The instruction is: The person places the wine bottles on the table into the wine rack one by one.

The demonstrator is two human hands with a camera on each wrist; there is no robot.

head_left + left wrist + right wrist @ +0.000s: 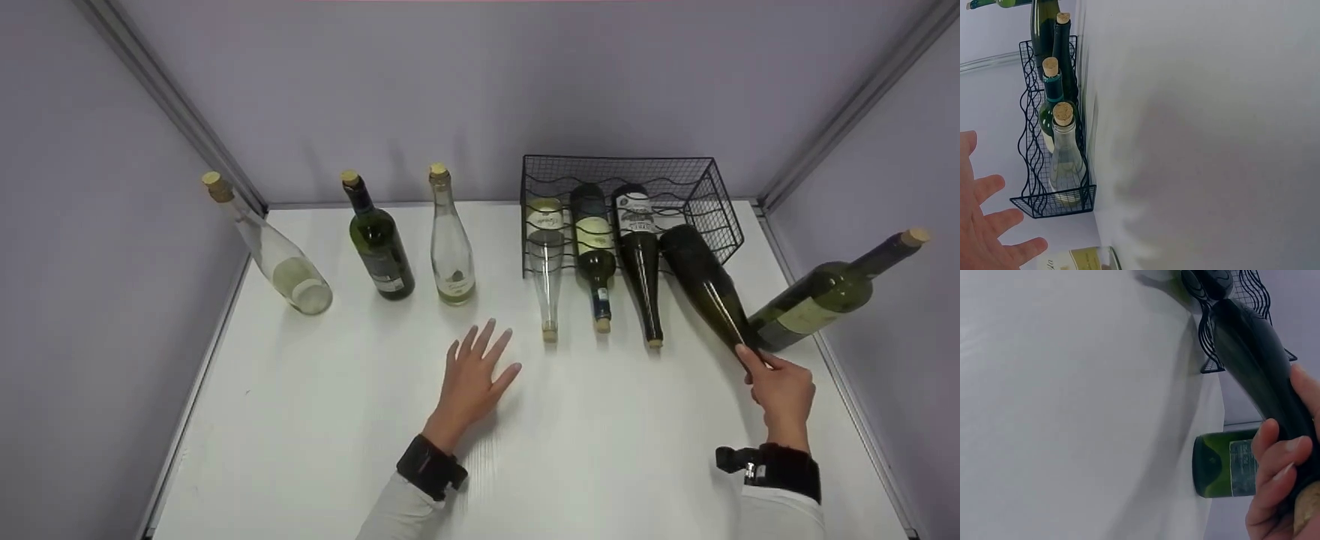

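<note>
My right hand point(781, 390) grips the neck of a dark wine bottle point(705, 281), its cork showing by the palm in the right wrist view. The bottle slants, its base end at the front right of a black wire rack point(712, 214). In the rack lie a clear bottle point(546, 247), a green bottle with a blue neck point(596, 262) and a dark bottle with a white label point(641, 255), corked necks toward me. Over the table, my left hand point(471, 381) holds nothing, fingers spread, nearest the clear bottle's neck and a standing clear bottle point(452, 255).
A green bottle point(817, 300) stands at the right edge, close beside the gripped bottle. On the left stand another clear bottle point(289, 270) and a dark green bottle point(381, 251). Grey panels point(420, 90) enclose the white table point(315, 420) at the back and sides.
</note>
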